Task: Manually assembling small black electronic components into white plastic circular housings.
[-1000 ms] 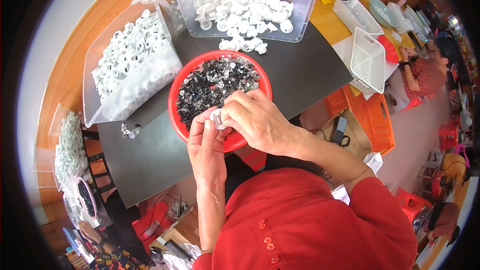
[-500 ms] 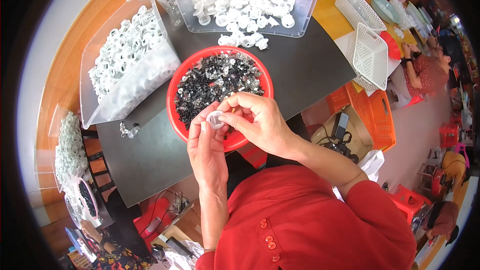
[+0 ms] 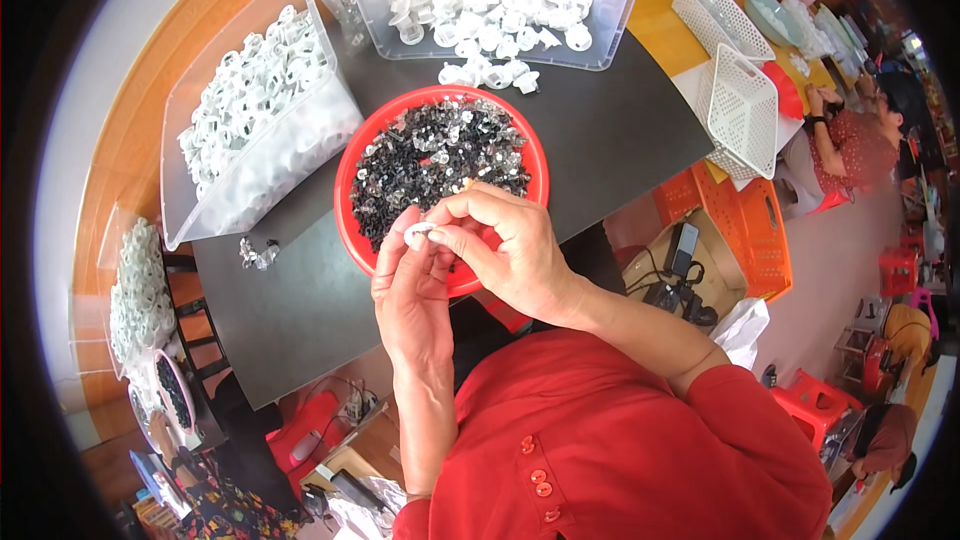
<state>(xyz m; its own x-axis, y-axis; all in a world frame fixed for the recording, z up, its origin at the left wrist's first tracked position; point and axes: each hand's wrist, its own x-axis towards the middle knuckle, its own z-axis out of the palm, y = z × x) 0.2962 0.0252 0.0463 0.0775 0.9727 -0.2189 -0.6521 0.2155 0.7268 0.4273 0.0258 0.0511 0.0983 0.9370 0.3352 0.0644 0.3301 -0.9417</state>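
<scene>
A small round white plastic part (image 3: 417, 232) is pinched between the fingertips of both hands, tilted nearly edge-on. My left hand (image 3: 413, 290) grips it from the left and below. My right hand (image 3: 507, 252) holds its right side with thumb and forefinger. Both hands hover over the near rim of a red basin (image 3: 541, 175), which is filled with small black and clear plastic pieces (image 3: 440, 155). Whether a second small piece sits between the fingers is hidden.
A clear bin of white parts (image 3: 260, 100) stands left; another clear bin (image 3: 610, 0) is behind the basin, with loose white parts (image 3: 490, 74) before it. White baskets (image 3: 742, 110) and an orange crate (image 3: 765, 240) lie right. Other people sit at both sides.
The white part has turned from face-up to nearly edge-on and moved slightly left and up. Both hands have shifted a little with it and still hold it.
</scene>
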